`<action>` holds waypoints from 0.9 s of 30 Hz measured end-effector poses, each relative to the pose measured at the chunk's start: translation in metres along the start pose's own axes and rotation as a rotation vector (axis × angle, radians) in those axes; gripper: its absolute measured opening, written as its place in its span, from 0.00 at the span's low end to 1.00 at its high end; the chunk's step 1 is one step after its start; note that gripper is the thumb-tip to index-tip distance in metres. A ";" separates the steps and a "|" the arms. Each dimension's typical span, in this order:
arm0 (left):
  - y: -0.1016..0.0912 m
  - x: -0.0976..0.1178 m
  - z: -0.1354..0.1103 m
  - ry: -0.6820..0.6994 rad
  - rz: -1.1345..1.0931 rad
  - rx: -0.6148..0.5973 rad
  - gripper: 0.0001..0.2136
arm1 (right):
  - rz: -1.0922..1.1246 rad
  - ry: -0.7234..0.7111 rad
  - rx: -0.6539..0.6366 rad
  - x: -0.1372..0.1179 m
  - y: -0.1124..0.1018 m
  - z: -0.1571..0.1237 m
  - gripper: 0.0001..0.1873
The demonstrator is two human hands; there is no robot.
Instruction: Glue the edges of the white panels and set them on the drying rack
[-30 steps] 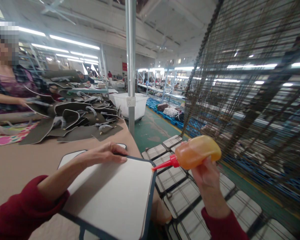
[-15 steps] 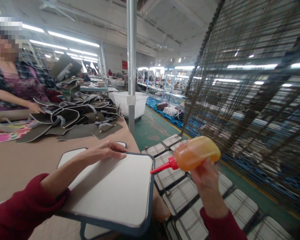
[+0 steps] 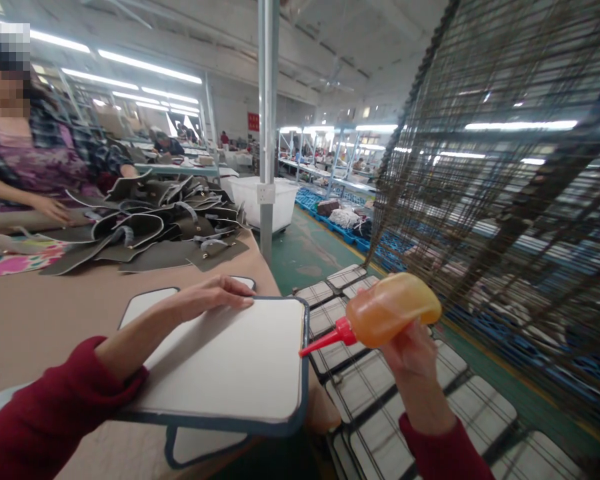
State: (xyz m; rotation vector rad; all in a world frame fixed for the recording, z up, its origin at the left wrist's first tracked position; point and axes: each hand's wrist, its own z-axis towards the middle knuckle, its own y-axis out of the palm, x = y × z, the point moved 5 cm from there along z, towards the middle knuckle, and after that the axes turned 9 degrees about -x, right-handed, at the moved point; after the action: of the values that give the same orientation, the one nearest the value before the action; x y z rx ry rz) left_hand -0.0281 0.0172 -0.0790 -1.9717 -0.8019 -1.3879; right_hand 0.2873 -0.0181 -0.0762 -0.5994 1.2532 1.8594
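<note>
A white, round-cornered panel (image 3: 230, 360) with a dark blue border lies in front of me, over similar panels at the table's corner. My left hand (image 3: 220, 293) grips its far edge, with fingers bent over the rim and the thumb side on the white face. In my right hand (image 3: 410, 347) is a squeeze bottle (image 3: 390, 310) of amber liquid, tilted so its red nozzle (image 3: 327, 337) points left and down. The nozzle tip is at the panel's right border; whether it touches cannot be told. A thin line runs along the inside of that border.
Brown covering lies on the table (image 3: 80, 313). Dark fabric pieces (image 3: 165, 220) are heaped at the back left, where a co-worker (image 3: 40, 167) stands. A metal post (image 3: 267, 133) rises beyond the corner. To the right, a wire rack (image 3: 480, 167) stands over several white panels (image 3: 375, 380).
The nozzle tip has slid slightly nearer to me along the panel's right border. My left hand keeps its grip. The co-worker's hand has shifted left, away from the heap.
</note>
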 end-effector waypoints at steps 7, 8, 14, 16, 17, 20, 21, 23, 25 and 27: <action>0.002 0.004 -0.003 -0.017 -0.066 0.044 0.09 | -0.004 0.030 -0.003 0.003 -0.001 -0.001 0.34; 0.002 0.004 -0.003 -0.025 -0.073 0.051 0.09 | -0.010 0.039 -0.005 0.003 -0.001 -0.001 0.34; -0.001 -0.002 -0.002 -0.058 -0.092 0.047 0.11 | -0.036 0.053 -0.020 0.001 0.004 -0.002 0.36; -0.003 -0.005 -0.001 -0.059 -0.098 0.032 0.10 | -0.033 0.058 -0.016 0.002 0.005 -0.003 0.36; -0.004 -0.007 -0.001 -0.060 -0.099 0.028 0.10 | -0.027 0.063 -0.013 0.002 0.005 -0.003 0.36; -0.007 -0.010 -0.001 -0.064 -0.092 0.028 0.10 | -0.012 0.064 -0.024 0.002 0.007 -0.003 0.37; -0.008 -0.010 -0.001 -0.065 -0.087 0.033 0.10 | -0.012 0.061 -0.030 0.001 0.008 -0.003 0.37; -0.009 -0.010 -0.001 -0.059 -0.078 0.047 0.11 | -0.018 0.058 -0.043 0.000 0.009 -0.004 0.37; -0.011 -0.010 -0.002 -0.048 -0.071 0.067 0.12 | -0.025 0.060 -0.052 -0.001 0.011 -0.004 0.37; -0.012 -0.011 -0.002 -0.045 -0.076 0.091 0.13 | -0.034 0.055 -0.052 -0.002 0.011 -0.005 0.39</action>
State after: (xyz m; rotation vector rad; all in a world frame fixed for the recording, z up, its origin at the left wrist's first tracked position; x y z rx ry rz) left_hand -0.0418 0.0221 -0.0874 -1.9265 -0.9525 -1.3304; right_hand 0.2789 -0.0250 -0.0709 -0.7000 1.2256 1.8630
